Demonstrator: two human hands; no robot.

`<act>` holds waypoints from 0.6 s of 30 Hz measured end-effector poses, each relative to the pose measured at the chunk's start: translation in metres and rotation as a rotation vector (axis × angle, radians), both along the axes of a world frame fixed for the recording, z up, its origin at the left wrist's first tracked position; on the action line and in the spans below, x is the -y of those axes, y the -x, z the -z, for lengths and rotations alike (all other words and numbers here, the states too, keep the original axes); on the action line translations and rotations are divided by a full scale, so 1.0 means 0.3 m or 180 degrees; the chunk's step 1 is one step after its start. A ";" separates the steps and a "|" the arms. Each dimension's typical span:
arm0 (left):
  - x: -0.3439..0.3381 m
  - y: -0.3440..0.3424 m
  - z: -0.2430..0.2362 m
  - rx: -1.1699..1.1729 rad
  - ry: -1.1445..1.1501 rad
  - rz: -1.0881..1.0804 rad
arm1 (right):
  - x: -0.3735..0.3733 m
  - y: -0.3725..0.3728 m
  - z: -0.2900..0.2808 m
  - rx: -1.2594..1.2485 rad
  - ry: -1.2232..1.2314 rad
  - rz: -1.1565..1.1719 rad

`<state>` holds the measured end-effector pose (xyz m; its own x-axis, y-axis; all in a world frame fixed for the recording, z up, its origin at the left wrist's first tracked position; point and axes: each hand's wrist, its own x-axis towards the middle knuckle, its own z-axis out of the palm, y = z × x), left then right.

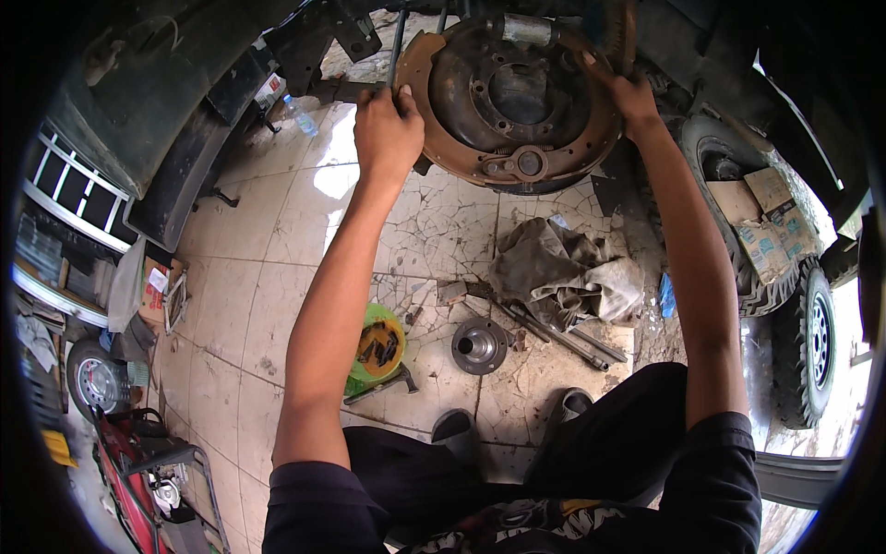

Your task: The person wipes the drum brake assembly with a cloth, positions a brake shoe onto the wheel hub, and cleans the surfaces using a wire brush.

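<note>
A round brake assembly (475, 69) hangs at the top of the view, with rusty brown shoes curved around a black backing plate. My left hand (388, 134) is closed on the outer edge of the left brake shoe (417, 69), knuckles up. On the far side, my right hand (632, 95) is closed around the right brake shoe (595, 125), its thumb on the front face and the other fingers partly hidden. Between the shoes at the bottom sits a round adjuster piece (529, 164). A silvery cylinder (526, 30) is at the top.
Below on the cracked tile floor lie a flanged hub (479, 345), a crumpled grey cloth (563, 268), metal bars (554, 332), a yellow-green bowl (377, 346) of dark parts and a hammer (383, 386). Tyres (812, 342) stand at right; a red machine (129, 480) is at lower left.
</note>
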<state>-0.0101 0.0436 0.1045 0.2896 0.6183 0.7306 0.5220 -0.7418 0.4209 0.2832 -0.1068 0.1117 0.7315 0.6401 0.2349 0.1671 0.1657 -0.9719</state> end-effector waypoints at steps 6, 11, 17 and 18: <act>-0.001 0.023 0.037 0.0102 0.0135 0.0093 | 0.000 0.022 -0.004 -0.0151 -0.0132 -0.0087; -0.004 0.022 0.044 0.0070 0.0240 0.0105 | -0.005 0.003 0.004 -0.0101 -0.0074 -0.0015; 0.004 0.015 0.059 0.0267 0.0443 0.0281 | -0.023 -0.046 0.037 0.0038 -0.0023 0.0013; 0.017 0.012 0.049 0.0372 0.0556 0.0375 | -0.014 -0.029 0.020 -0.0046 0.0004 -0.0008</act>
